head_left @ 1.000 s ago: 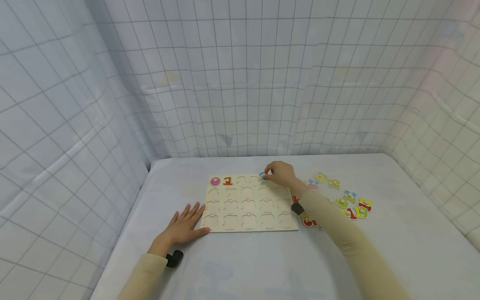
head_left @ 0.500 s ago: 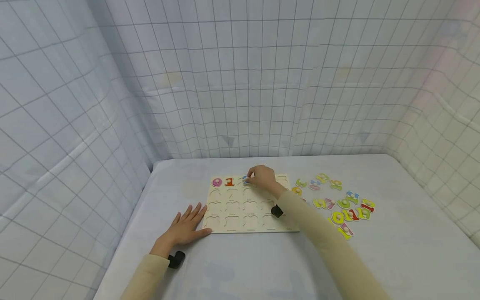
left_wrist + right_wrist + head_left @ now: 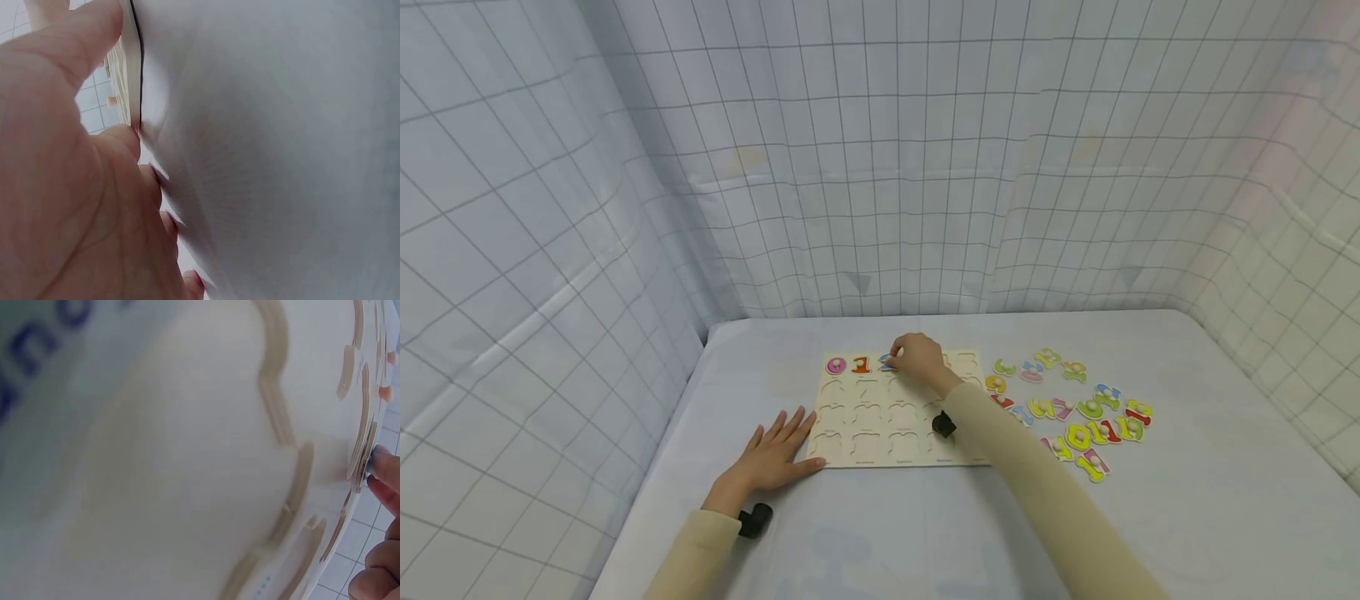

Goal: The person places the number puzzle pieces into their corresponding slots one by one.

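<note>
A pale wooden number puzzle board lies on the table, with number-shaped recesses in rows. My right hand is over its top row and pinches a blue puzzle piece. In the right wrist view, thumb and finger hold that piece by its knob, low over the board. A pink 0 piece and a red 1 piece sit in the top row to its left. My left hand lies flat with fingers spread, touching the board's left edge.
Several loose number pieces in mixed colours lie on the white cloth right of the board, some partly behind the right sleeve. White grid-patterned curtains stand behind and on both sides of the table.
My right hand has moved left along the board's top row, carrying the blue piece to beside the red 1. My left hand has stayed at the board's edge.
</note>
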A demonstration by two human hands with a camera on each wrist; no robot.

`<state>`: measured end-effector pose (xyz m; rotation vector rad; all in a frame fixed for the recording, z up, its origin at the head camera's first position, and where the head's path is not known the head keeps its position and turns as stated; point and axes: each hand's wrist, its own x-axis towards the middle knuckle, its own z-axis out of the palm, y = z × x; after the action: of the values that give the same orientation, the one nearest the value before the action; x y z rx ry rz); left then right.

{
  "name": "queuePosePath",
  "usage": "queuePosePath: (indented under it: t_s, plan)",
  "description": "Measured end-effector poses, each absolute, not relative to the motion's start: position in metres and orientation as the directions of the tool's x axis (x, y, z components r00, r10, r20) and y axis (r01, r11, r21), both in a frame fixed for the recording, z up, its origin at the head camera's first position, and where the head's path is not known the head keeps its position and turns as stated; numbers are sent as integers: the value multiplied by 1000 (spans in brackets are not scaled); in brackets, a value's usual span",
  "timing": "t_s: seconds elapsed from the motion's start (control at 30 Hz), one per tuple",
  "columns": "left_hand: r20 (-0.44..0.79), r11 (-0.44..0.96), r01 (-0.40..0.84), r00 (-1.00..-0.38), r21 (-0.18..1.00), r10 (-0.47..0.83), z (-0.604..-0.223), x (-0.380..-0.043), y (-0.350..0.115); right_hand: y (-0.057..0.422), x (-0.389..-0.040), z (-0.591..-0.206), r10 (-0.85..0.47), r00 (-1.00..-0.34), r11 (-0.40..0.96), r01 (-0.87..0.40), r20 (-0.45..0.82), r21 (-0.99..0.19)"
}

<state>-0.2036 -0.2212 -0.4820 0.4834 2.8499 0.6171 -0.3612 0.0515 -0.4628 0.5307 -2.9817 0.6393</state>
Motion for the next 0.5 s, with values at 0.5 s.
queuePosePath:
  t_s: [0.5]
  plan:
    - [-157,888,265,-926,377,343,-473,-202,-219,49,-360,-467,-336,-928,843,-371,158,-389]
